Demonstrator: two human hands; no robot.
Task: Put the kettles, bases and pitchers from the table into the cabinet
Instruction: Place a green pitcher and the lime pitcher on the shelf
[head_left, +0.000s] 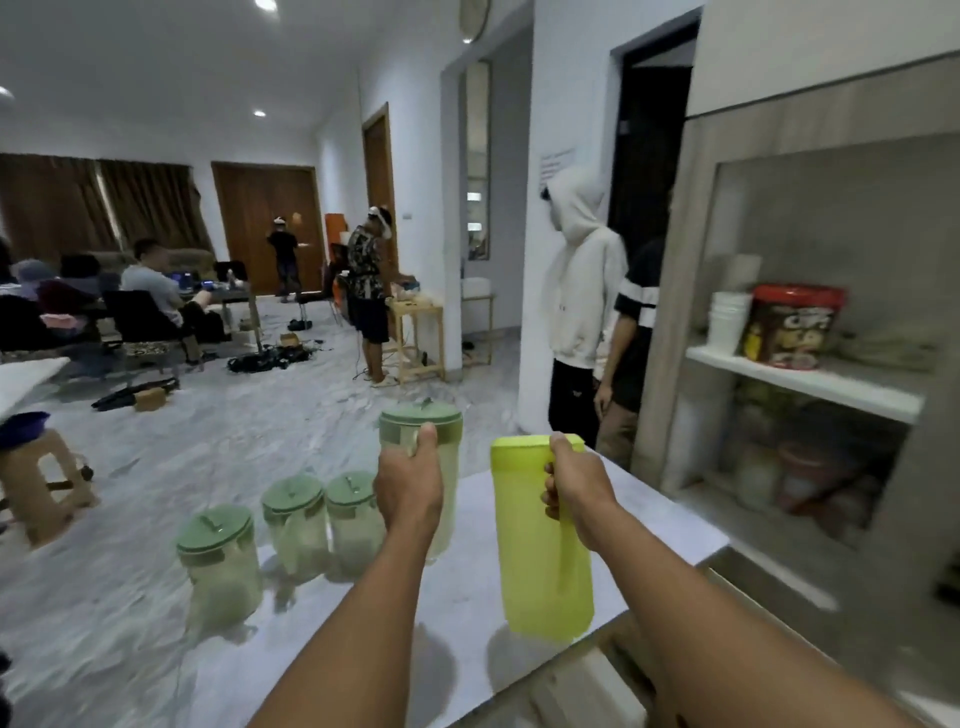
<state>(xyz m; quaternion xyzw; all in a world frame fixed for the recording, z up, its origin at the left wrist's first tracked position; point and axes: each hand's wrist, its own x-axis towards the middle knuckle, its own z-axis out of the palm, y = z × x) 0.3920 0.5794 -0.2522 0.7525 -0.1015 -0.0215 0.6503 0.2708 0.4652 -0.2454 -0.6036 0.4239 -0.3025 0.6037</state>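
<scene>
My left hand (408, 486) grips the handle of a clear pitcher with a green lid (441, 431), lifted above the white table (649, 525). My right hand (576, 486) grips the handle of a yellow-green pitcher (540, 566), also lifted off the table. Three more clear pitchers with green lids stand on the table to the left: one nearest me (218, 556), and two side by side behind it (296, 519) (353, 512). The open cabinet (810, 374) is to the right, with a white shelf across it.
On the cabinet shelf stand a red-lidded tub (792, 325) and stacked white cups (727, 322); jars fill the space below. Two people (587, 291) stand in the doorway just left of the cabinet. A plastic stool (39, 478) is at far left. Other people occupy the room beyond.
</scene>
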